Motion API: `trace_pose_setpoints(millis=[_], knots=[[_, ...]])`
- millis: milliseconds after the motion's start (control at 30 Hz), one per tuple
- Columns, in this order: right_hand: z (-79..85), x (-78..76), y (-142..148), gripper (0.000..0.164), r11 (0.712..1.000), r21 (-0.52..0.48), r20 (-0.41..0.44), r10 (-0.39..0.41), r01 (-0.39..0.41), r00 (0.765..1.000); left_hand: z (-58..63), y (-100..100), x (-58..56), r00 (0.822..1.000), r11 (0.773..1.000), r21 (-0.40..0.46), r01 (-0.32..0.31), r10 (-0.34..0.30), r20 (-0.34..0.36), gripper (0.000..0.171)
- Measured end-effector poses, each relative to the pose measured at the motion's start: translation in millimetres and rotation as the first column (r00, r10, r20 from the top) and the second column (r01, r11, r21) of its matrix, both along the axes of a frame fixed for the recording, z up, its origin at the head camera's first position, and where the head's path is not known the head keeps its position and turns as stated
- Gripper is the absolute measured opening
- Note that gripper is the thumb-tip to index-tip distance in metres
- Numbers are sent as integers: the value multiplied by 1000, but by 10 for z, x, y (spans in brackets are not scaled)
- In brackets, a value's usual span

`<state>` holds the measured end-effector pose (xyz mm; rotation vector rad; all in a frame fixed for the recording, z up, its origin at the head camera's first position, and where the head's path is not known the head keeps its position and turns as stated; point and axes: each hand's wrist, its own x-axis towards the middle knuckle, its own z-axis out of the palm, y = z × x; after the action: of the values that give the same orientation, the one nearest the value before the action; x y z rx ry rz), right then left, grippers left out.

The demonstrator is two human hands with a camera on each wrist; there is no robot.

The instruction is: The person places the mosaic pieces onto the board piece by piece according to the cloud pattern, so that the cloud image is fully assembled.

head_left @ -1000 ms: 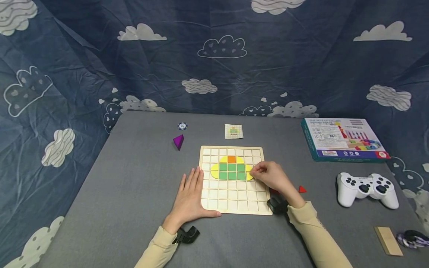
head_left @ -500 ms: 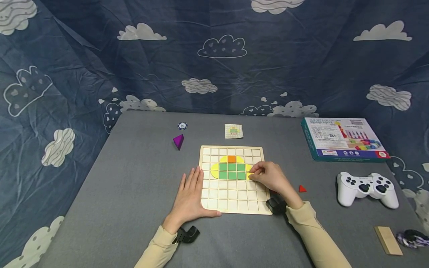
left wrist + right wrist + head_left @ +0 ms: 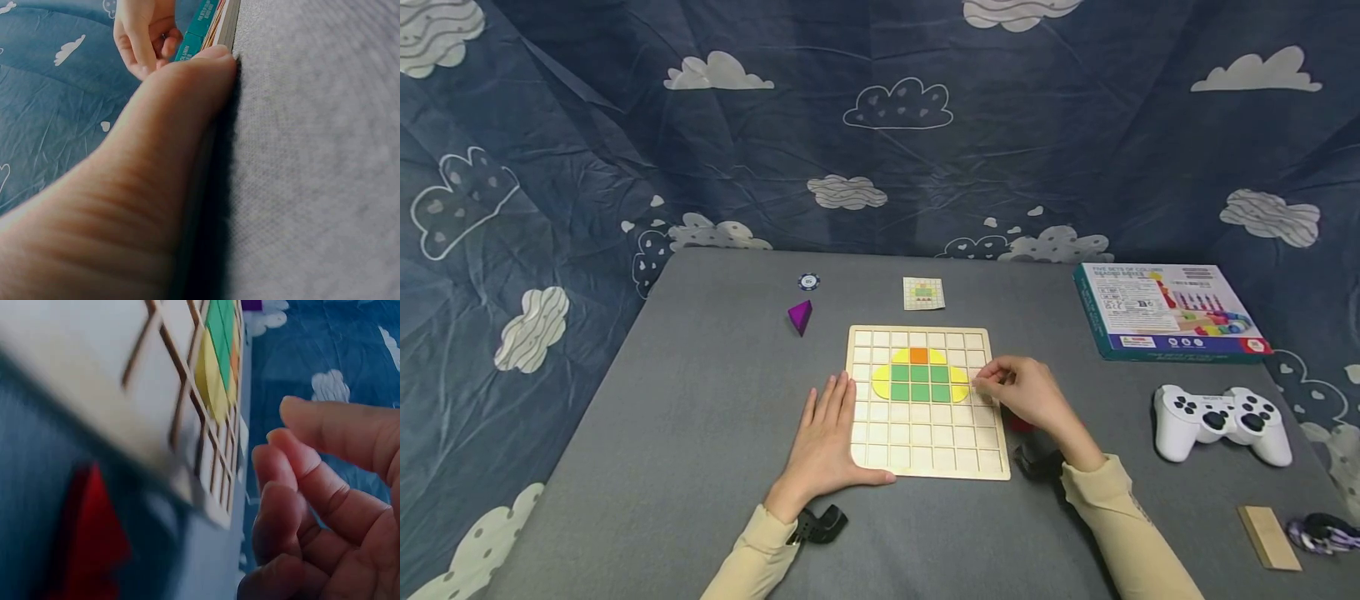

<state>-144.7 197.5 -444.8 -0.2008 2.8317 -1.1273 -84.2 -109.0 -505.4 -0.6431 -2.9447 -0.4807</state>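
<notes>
In the head view a wooden grid board [image 3: 931,458] lies on the grey table. Green square tiles [image 3: 920,382], an orange square tile [image 3: 918,356] and yellow curved tiles [image 3: 958,385] fill some of its cells. My left hand [image 3: 826,446] lies flat with straight fingers along the board's left edge, thumb at the front edge. Just over the board's right edge is my right hand [image 3: 1030,396], its fingers loosely curled. The right wrist view shows a gap between its thumb and forefinger, with nothing in it. Below that hand lies red material [image 3: 94,537], partly hidden in the head view.
Behind the board lies a small pattern card [image 3: 923,294]. A purple pyramid [image 3: 801,317] and a poker chip [image 3: 808,282] sit back left. To the right are a toy box [image 3: 1172,312], a white game controller [image 3: 1222,423], a wooden block [image 3: 1270,538] and a purple-black coiled item [image 3: 1324,535].
My right hand has drawn back to the right from the rightmost yellow tile, which now shows uncovered in its cell. My left hand has stayed in place.
</notes>
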Motion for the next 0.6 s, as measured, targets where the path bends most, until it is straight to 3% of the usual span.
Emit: trace_pose_setpoints(millis=[267, 600], knots=[[54, 98, 309, 12, 995, 57, -107, -76, 82, 991, -6, -7, 1, 1000, 1000, 15, 7, -7, -26, 137], [19, 264, 491, 19, 990, 136, 4, 40, -40, 999, -15, 3, 2, 1000, 1000, 10, 6, -6, -21, 137]])
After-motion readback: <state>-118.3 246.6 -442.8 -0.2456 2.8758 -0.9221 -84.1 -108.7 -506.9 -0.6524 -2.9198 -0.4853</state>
